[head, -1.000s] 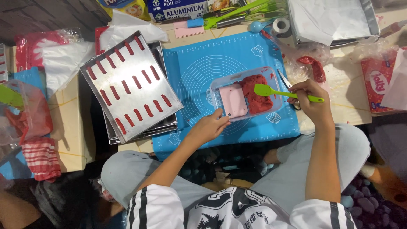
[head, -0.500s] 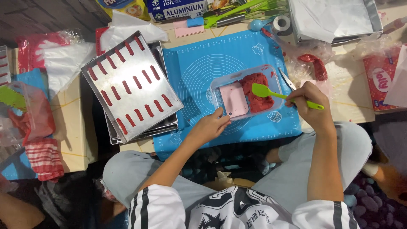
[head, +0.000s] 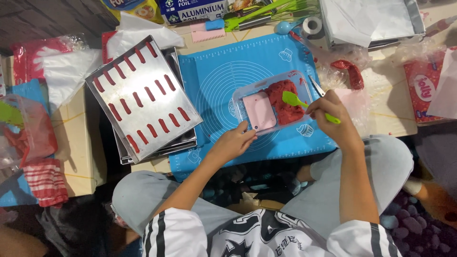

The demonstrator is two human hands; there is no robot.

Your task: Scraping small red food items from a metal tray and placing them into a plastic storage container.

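My right hand (head: 333, 119) closes around a green spatula (head: 304, 104), blade in red batter (head: 285, 101) inside a clear tray (head: 247, 95) on the blue mat (head: 223, 62). My left hand (head: 233, 143), fingers loosely curled, steadies the tray's near edge. Baking sheet (head: 143, 97) with red strips lies left.

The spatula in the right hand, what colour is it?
Bright green spatula, clearest in the head view.

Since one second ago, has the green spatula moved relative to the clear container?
Yes. The green spatula, held by the right hand, now has its blade on the red mixture inside the clear container, nearer the container's centre than earlier.
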